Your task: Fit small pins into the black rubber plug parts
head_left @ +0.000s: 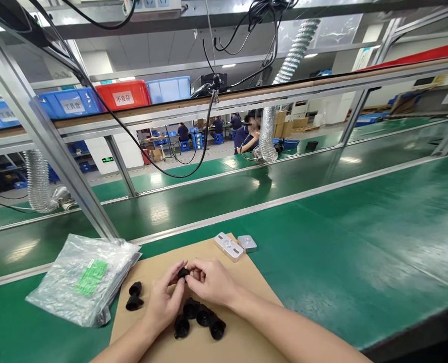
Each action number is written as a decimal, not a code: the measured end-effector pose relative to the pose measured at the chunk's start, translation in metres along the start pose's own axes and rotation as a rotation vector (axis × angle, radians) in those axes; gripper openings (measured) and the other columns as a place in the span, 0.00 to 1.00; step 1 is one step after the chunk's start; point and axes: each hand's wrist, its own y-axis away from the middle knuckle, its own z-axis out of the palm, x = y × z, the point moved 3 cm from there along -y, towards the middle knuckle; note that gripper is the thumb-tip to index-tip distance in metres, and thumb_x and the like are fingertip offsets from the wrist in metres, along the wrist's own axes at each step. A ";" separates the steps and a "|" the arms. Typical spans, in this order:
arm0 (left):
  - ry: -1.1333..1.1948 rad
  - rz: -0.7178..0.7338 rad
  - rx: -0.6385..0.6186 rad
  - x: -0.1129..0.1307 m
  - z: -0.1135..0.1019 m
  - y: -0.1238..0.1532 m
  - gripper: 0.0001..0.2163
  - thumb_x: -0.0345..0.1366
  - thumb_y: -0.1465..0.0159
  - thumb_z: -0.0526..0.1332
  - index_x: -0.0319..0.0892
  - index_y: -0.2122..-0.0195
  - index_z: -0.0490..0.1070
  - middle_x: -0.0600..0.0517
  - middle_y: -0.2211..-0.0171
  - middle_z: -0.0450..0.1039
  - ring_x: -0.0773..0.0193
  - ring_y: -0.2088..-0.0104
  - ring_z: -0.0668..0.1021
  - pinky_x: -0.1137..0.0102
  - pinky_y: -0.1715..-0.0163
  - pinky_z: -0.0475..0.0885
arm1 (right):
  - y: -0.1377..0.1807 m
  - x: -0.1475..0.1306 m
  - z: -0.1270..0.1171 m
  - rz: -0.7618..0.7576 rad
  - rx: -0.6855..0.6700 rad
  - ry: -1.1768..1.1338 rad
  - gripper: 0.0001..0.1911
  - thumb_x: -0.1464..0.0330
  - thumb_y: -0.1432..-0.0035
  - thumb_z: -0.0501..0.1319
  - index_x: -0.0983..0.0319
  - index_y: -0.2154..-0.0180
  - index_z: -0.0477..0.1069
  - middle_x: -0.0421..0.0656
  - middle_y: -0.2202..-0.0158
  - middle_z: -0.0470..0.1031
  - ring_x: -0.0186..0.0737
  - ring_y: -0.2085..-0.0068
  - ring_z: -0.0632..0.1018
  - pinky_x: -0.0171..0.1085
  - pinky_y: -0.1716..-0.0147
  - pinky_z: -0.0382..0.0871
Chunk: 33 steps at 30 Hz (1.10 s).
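While both hands (163, 300) (213, 282) pinch one black cup (183, 273), four cups (203, 316) nearer, metal blocks (229, 249) (247, 244) beyond.

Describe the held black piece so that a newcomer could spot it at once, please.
On the green bench lies a brown cardboard sheet. Over it, the left hand and right hand meet at one small black piece. Unlike the other black pieces, which lie on the cardboard, this one is held.

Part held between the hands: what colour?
The held part is black. It shows in the head view, the only one, partly hidden.
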 end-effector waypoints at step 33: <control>-0.222 0.178 -0.387 0.017 -0.001 0.007 0.17 0.33 0.30 0.58 0.48 0.41 0.71 0.49 0.52 0.81 0.58 0.52 0.81 0.65 0.46 0.71 | -0.021 0.045 -0.030 0.241 -0.017 0.232 0.07 0.73 0.45 0.60 0.62 0.68 0.78 0.38 0.71 0.77 0.32 0.70 0.73 0.30 0.73 0.56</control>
